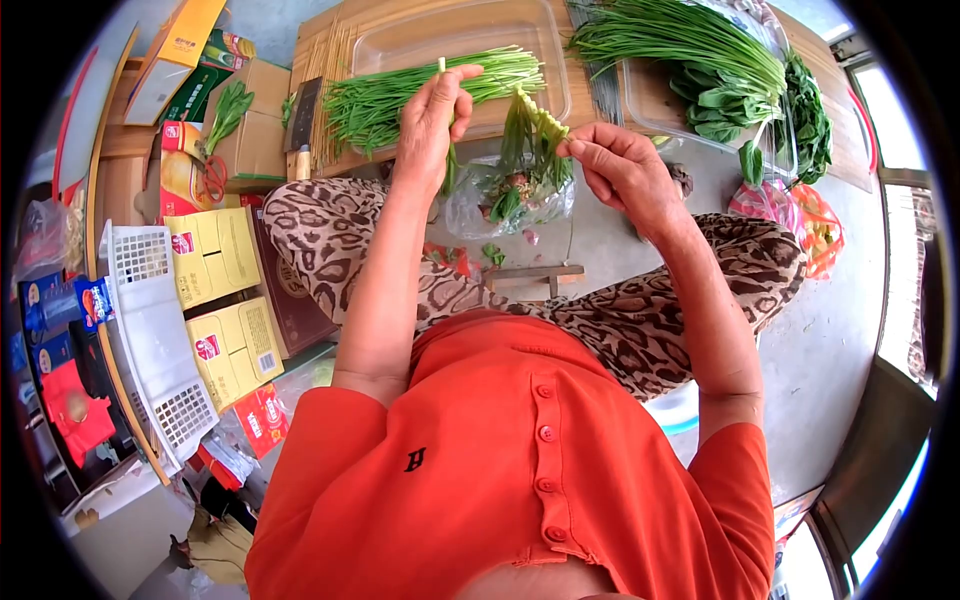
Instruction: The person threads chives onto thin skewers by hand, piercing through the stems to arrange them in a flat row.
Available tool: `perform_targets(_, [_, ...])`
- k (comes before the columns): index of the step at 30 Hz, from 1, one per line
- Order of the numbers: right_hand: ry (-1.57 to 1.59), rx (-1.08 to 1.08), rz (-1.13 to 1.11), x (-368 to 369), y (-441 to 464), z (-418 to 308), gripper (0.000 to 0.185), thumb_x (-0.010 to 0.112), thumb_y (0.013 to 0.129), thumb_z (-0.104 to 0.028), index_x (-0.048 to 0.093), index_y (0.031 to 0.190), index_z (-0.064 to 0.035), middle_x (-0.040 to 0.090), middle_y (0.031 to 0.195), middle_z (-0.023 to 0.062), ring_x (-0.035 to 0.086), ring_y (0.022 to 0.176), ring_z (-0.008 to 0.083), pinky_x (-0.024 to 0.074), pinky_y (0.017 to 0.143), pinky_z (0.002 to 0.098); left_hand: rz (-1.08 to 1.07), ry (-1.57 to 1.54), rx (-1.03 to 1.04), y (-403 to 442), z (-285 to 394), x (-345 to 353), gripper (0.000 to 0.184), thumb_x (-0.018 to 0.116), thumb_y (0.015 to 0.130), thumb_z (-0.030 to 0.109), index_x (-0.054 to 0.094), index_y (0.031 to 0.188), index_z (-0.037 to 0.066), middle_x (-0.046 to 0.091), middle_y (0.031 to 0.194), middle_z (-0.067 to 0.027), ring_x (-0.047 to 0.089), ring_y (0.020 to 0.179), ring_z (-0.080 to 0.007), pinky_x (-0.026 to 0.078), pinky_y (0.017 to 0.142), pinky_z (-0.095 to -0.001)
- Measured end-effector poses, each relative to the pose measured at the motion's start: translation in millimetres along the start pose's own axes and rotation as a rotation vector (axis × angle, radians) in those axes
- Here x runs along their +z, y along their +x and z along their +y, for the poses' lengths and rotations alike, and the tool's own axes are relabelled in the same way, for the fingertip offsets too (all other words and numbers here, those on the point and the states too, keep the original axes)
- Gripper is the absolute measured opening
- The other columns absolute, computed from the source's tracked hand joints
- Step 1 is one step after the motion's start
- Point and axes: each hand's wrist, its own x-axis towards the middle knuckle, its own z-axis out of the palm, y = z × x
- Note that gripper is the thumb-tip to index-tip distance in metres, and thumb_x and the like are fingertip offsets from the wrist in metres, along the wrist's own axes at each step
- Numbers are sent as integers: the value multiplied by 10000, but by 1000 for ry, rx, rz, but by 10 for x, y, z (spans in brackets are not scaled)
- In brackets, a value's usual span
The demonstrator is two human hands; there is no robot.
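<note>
My left hand (436,120) is closed around a leafy green stem (450,172); its pale end pokes up above the fingers and the leaf hangs below. With thumb and fingers, my right hand (622,172) pinches a crinkled yellow-green leaf (540,122) that droops down. Below both hands, a clear plastic bag (465,215) lies open with leaf scraps and some brownish bits in it. Just beyond the left hand, thin green stalks (375,105) lie in bulk across a clear plastic tray (470,18).
A knife (303,115) rests at the board's left edge. At the right, long chives (690,50) and leafy greens (720,105) fill another clear tray (640,95). Yellow cartons (215,255), a white plastic basket (150,300) and red scissors (213,180) are at the left. A small wooden stool (535,275) stands between the knees.
</note>
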Motion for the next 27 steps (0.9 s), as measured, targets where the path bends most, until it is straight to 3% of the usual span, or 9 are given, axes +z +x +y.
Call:
perform_targets(8, [-6, 3, -25, -2, 25, 28, 195, 514, 953, -211, 626, 970, -52, 389, 530, -72, 290, 434, 16, 190, 398, 187, -17, -231, -79, 4, -129, -33, 152, 544, 936, 174, 562, 1017, 47, 557, 823, -25, 479, 639, -115, 365, 577, -261])
perform_targets(27, [-11, 5, -37, 27, 19, 33, 182, 520, 950, -188, 624, 971, -40, 410, 550, -68, 316, 448, 18, 202, 397, 183, -26, -411, -175, -16, -97, 20, 187, 583, 913, 159, 600, 1021, 7, 555, 789, -36, 483, 610, -126, 375, 554, -256])
